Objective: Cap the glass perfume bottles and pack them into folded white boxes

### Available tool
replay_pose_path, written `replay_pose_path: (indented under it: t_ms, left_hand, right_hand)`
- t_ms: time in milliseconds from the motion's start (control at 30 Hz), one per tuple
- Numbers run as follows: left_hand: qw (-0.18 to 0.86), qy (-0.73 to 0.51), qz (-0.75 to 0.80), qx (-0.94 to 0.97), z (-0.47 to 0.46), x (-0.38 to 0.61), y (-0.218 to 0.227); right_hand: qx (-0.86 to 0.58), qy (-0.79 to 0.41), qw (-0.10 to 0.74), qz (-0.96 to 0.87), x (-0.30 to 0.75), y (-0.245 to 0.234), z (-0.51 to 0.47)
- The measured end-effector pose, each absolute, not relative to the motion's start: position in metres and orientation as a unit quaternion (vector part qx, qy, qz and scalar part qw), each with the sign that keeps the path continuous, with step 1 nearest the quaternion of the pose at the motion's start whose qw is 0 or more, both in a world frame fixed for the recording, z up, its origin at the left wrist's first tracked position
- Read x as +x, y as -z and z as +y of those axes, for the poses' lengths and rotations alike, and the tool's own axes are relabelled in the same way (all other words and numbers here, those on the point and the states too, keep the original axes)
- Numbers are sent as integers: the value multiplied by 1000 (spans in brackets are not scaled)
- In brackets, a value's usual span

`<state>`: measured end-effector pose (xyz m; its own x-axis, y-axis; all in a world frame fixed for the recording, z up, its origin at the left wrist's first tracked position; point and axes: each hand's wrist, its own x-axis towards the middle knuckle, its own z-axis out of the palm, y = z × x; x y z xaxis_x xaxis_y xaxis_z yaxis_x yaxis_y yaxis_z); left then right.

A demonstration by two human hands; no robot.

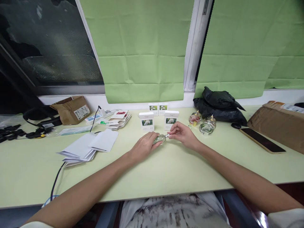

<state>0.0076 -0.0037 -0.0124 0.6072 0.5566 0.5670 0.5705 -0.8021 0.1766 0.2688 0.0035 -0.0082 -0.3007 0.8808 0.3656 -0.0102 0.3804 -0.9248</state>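
Note:
My left hand is wrapped round a small clear glass bottle, which lies tilted with its neck toward the right. At the silver neck piece, the fingertips of my right hand are pinched together. Just beyond my hands stand two white boxes with a flower picture, a left one and a right one. To the right of them sit a round glass bottle with pink inside and a round clear glass bottle with green inside.
Two more white boxes stand at the wall. Folded white papers, a stack of cards and an open cardboard box are on the left. Black plastic bags, a phone and a brown package lie right.

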Motion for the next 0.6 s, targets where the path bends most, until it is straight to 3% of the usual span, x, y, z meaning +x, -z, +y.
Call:
replay_pose_path:
  t_ms: [133, 400, 600]
  left_hand:
    - [-2, 311, -318, -896, -4, 8, 13]
    - [-9, 309, -332, -891, -7, 9, 12]
    - [-3, 297, -311, -903, -6, 8, 11]
  right_hand:
    - [-326, -484, 490, -648, 270, 11, 6]
    - [-330, -423, 500, -680, 267, 9, 1]
    - [-336, -481, 472, -658, 272, 2, 3]
